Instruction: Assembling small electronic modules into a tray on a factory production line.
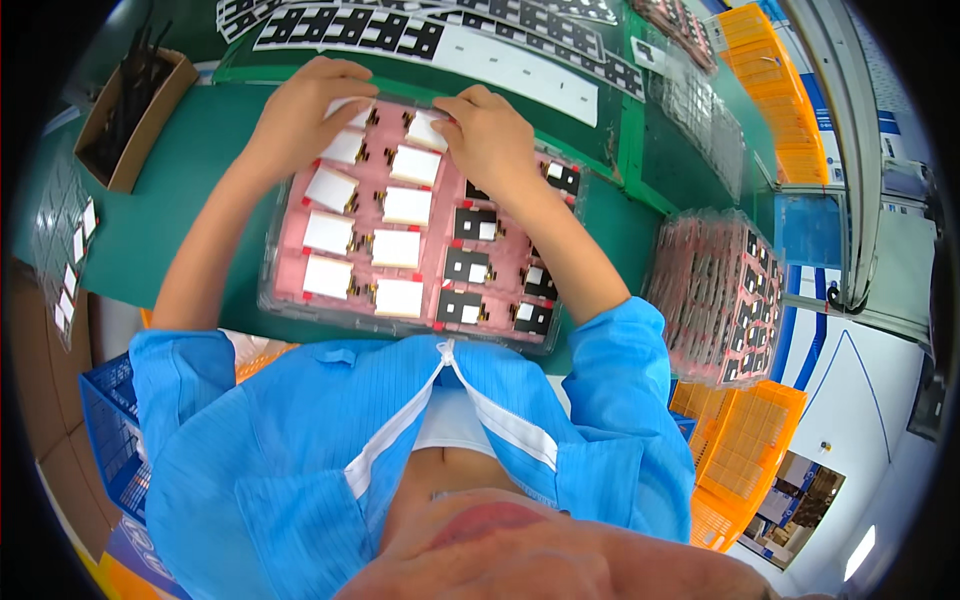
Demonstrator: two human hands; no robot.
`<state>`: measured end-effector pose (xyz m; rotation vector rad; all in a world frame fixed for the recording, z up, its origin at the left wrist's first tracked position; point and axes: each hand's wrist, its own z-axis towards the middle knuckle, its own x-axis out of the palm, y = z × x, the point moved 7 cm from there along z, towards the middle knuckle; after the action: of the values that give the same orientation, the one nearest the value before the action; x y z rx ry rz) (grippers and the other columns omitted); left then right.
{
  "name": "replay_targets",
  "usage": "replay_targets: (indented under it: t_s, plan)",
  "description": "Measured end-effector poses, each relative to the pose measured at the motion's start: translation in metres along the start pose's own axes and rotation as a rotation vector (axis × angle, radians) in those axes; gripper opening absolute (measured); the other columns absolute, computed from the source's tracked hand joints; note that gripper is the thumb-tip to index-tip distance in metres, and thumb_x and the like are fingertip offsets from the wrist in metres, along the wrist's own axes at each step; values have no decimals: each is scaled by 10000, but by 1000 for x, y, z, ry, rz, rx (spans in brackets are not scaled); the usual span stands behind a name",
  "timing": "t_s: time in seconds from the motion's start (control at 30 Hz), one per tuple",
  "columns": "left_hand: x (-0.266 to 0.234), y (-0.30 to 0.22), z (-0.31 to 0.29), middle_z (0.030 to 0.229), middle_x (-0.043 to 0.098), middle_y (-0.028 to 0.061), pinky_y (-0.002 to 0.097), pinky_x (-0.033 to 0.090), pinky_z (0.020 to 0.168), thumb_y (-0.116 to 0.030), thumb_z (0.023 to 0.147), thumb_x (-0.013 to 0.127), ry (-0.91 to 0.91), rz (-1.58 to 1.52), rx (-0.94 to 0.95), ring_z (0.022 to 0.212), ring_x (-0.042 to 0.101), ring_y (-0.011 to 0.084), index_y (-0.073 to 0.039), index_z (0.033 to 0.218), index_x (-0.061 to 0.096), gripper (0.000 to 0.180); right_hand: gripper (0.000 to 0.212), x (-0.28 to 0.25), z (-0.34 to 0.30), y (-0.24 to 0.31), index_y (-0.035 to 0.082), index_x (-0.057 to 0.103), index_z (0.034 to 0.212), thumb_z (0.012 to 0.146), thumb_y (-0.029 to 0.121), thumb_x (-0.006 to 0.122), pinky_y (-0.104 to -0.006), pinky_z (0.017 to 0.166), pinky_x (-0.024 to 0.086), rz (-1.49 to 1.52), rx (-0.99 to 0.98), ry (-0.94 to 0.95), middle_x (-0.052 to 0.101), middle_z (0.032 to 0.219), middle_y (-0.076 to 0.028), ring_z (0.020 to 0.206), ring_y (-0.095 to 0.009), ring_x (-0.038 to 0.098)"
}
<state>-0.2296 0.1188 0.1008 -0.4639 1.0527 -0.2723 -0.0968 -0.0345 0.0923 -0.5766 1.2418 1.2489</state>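
Note:
A clear plastic tray with a pink lining [366,215] lies in front of me on the green bench. White rectangular pieces [397,248] with small brass-coloured and red ends sit in its left columns. Black pieces with white squares [465,266] sit in the right columns. At the far left corner of the tray, my left hand [308,115] has its bent fingers and thumb on a white rectangular piece. My right hand [487,138] is closed at the far edge, its fingertips on another white piece [424,131]. The palm and wrist cover some of the black pieces.
Sheets of black-and-white labels [350,30] lie beyond the tray. A cardboard box with dark items [135,110] stands to the left. Filled trays are stacked [710,300] at the right, near orange crates [735,450]. A blue basket [112,440] is at the lower left.

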Motion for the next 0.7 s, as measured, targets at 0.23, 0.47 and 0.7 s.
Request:
replay_targets:
  t_s: [0.23, 0.47, 0.7]
  plan:
    - [58, 94, 94, 1038, 672, 137, 434, 514, 854, -232, 836, 794, 34, -7, -45, 993, 639, 345, -35, 1102, 738, 336, 177, 58, 100, -28, 115, 725, 1024, 904, 236, 677, -505, 757, 560, -51, 90, 2, 666, 989, -184, 952, -383, 670]
    - [98, 119, 128, 1120, 605, 141, 407, 518, 908, -183, 675, 909, 34, -86, -104, 1037, 625, 344, -59, 1165, 744, 532, 217, 93, 124, -64, 58, 746, 948, 827, 238, 741, -432, 773, 572, -196, 141, -160, 618, 1073, -142, 1014, -318, 641]
    - [93, 129, 122, 1070, 576, 121, 393, 504, 887, -142, 689, 903, 2, -59, -68, 992, 608, 317, -44, 1184, 743, 530, 198, 99, 127, -54, 45, 771, 909, 795, 207, 762, -412, 781, 579, -215, 194, -134, 630, 1061, -139, 1020, -306, 643]
